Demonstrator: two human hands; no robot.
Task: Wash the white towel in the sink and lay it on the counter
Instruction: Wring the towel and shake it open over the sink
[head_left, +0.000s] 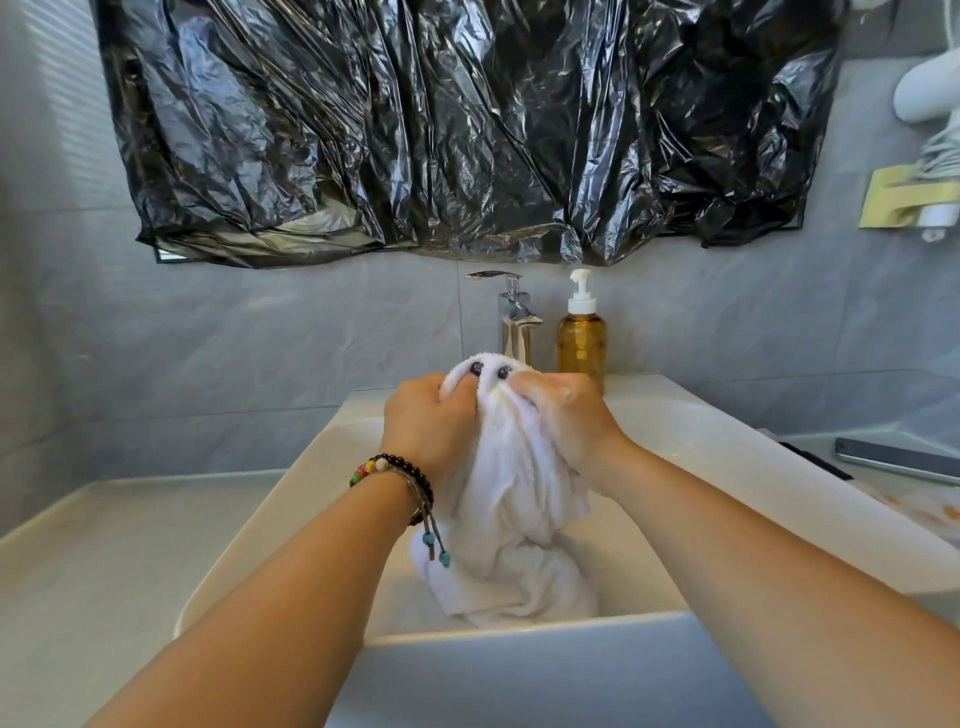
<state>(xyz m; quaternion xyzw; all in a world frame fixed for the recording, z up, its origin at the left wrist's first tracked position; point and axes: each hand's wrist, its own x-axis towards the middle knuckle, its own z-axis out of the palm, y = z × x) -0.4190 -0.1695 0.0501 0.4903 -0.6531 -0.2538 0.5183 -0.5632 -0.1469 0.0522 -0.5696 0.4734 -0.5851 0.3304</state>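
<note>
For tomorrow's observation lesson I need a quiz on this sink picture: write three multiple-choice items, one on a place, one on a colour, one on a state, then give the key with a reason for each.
1. Where does the soap bottle stand?
A. Right of the tap
B. Left of the tap
C. In the sink

2. What colour is the sheet on the wall?
A. White
B. Black
C. Yellow

3. How is the towel held?
A. Lying flat on the counter
B. Hanging from the tap
C. Bunched in both hands over the sink

Key: 1 A, the amber bottle is beside the tap, on its right. 2 B, the crinkled plastic is glossy black. 3 C, the left hand and right hand grip its top while the rest hangs into the basin.
</note>
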